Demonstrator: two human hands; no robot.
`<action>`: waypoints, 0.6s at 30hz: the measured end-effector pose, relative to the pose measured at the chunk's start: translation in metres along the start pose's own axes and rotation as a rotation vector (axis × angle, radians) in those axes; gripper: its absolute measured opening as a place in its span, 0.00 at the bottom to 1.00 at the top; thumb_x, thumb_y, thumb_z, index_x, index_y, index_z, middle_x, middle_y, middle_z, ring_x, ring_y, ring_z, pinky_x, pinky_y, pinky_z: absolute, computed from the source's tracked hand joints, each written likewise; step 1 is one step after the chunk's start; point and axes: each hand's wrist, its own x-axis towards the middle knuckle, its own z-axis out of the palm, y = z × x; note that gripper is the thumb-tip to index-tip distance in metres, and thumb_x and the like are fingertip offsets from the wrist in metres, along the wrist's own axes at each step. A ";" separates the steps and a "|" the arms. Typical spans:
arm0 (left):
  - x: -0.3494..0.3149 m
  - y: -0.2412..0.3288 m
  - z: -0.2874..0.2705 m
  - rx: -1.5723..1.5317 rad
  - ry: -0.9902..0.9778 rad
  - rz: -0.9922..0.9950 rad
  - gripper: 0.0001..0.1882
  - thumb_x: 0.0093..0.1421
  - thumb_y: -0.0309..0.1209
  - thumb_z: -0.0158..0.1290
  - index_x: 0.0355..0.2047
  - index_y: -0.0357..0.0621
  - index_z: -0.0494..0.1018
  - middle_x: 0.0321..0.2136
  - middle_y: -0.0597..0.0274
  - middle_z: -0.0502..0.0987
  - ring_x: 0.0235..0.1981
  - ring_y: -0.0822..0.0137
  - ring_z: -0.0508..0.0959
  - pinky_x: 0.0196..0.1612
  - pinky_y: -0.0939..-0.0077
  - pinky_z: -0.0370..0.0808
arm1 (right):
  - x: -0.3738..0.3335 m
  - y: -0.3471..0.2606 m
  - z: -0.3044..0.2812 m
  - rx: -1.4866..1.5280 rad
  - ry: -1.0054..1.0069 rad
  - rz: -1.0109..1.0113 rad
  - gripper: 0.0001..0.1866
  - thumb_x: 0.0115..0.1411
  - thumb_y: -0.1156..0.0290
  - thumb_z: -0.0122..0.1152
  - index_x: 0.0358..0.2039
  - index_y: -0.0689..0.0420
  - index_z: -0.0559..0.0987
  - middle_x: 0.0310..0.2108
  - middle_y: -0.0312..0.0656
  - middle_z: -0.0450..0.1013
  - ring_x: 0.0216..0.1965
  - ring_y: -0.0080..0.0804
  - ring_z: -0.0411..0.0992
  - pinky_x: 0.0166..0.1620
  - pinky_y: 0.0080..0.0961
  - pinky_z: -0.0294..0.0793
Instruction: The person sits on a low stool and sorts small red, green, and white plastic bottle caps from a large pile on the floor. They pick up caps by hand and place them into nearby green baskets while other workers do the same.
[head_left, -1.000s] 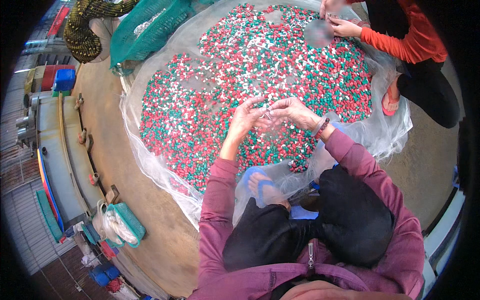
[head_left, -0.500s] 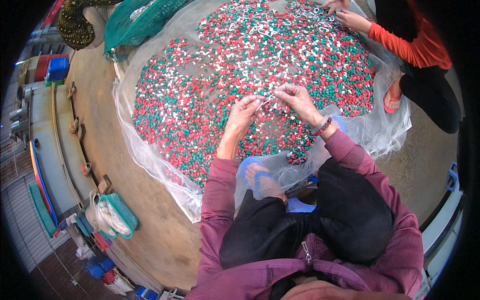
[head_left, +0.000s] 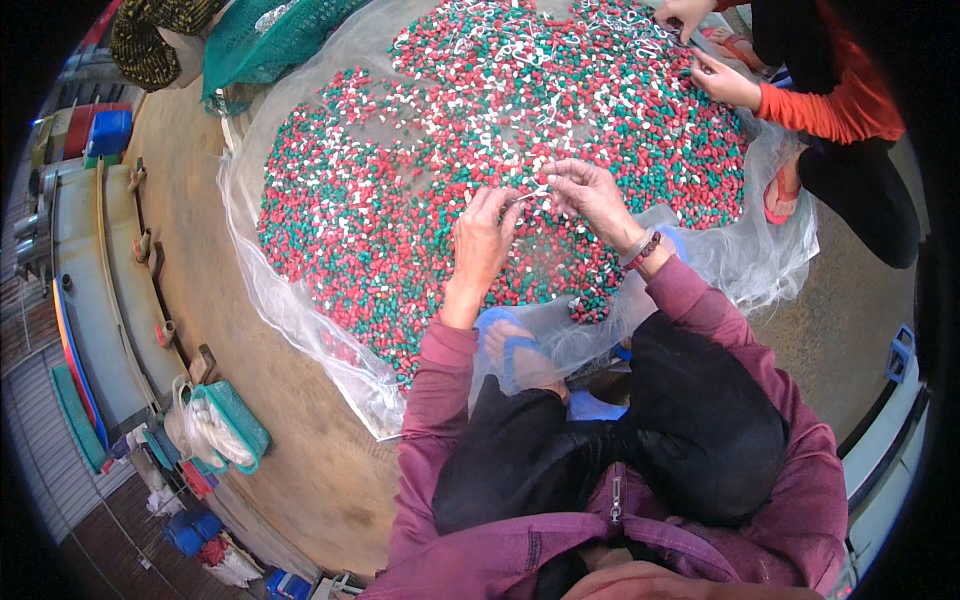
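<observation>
My left hand point(head_left: 482, 245) and my right hand point(head_left: 597, 202) are raised over a spread of small red, green and white pieces point(head_left: 380, 265). Between the fingertips runs a thin, pale strip point(head_left: 528, 196), too small to make out exactly. The left fingers pinch its near end. At its other end, thumb and forefinger of the right hand are closed on a small whitish bit. The pieces lie on a translucent sheet point(head_left: 270, 290), whose near edge covers my sandalled left foot point(head_left: 515, 355).
A co-worker's hand point(head_left: 725, 82), with an orange sleeve, works at the far right among white looped pieces point(head_left: 625, 25). Green netting point(head_left: 270, 50) stands at the far left. On the left floor is a teal basket point(head_left: 235, 425) holding white material; pipework point(head_left: 105, 290) runs beyond it.
My left hand has turned slightly, its back now more visible, and the fingertips have shifted on the strip. The co-worker's hands have moved a little apart.
</observation>
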 end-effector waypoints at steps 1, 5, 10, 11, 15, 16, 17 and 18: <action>0.000 0.000 0.000 -0.039 0.005 -0.002 0.08 0.55 0.25 0.59 0.37 0.40 0.76 0.29 0.59 0.77 0.27 0.66 0.79 0.29 0.73 0.75 | 0.000 0.000 -0.001 0.013 -0.016 -0.004 0.12 0.63 0.72 0.55 0.46 0.59 0.76 0.25 0.30 0.72 0.22 0.14 0.69 0.23 0.12 0.65; -0.001 0.002 0.001 -0.106 -0.001 0.009 0.07 0.55 0.25 0.59 0.34 0.40 0.75 0.26 0.58 0.76 0.25 0.67 0.77 0.28 0.72 0.73 | -0.002 -0.001 -0.001 0.055 -0.026 0.003 0.12 0.64 0.73 0.54 0.47 0.59 0.76 0.25 0.30 0.71 0.23 0.14 0.69 0.25 0.11 0.66; -0.003 0.005 0.002 -0.073 -0.011 0.013 0.06 0.54 0.24 0.60 0.31 0.38 0.74 0.24 0.59 0.74 0.24 0.68 0.75 0.27 0.72 0.71 | -0.007 -0.008 0.003 -0.087 -0.006 -0.010 0.13 0.63 0.72 0.54 0.48 0.59 0.75 0.22 0.29 0.70 0.22 0.14 0.68 0.26 0.14 0.68; -0.004 0.006 0.002 -0.093 -0.028 0.027 0.06 0.54 0.24 0.60 0.30 0.38 0.74 0.24 0.59 0.74 0.24 0.68 0.75 0.27 0.72 0.71 | -0.009 -0.010 0.004 -0.185 -0.062 -0.070 0.13 0.64 0.72 0.53 0.49 0.59 0.74 0.22 0.29 0.70 0.22 0.13 0.67 0.26 0.13 0.67; -0.009 0.011 0.002 -0.155 -0.035 0.000 0.05 0.53 0.22 0.59 0.29 0.38 0.74 0.24 0.59 0.73 0.24 0.67 0.74 0.27 0.72 0.70 | -0.016 -0.015 0.009 -0.375 -0.121 -0.152 0.16 0.64 0.72 0.53 0.52 0.59 0.72 0.20 0.28 0.68 0.22 0.12 0.65 0.24 0.13 0.64; -0.010 0.013 0.002 -0.158 -0.013 -0.013 0.05 0.53 0.22 0.59 0.29 0.38 0.74 0.24 0.59 0.73 0.24 0.67 0.74 0.27 0.72 0.70 | -0.015 -0.015 0.011 -0.323 -0.112 -0.136 0.16 0.64 0.72 0.53 0.52 0.59 0.72 0.20 0.28 0.68 0.22 0.12 0.66 0.24 0.13 0.65; -0.010 0.015 0.002 -0.158 0.015 -0.037 0.05 0.53 0.22 0.59 0.29 0.39 0.74 0.24 0.59 0.74 0.24 0.67 0.74 0.27 0.73 0.71 | -0.014 -0.015 0.012 -0.270 -0.104 -0.120 0.16 0.64 0.72 0.53 0.52 0.60 0.72 0.20 0.29 0.69 0.22 0.12 0.66 0.24 0.13 0.65; -0.012 0.018 0.002 -0.083 0.044 0.034 0.05 0.53 0.22 0.59 0.30 0.39 0.74 0.24 0.59 0.73 0.24 0.65 0.75 0.27 0.71 0.71 | -0.013 -0.015 0.013 -0.240 -0.056 -0.133 0.15 0.64 0.72 0.53 0.51 0.60 0.72 0.20 0.29 0.69 0.22 0.13 0.67 0.24 0.13 0.65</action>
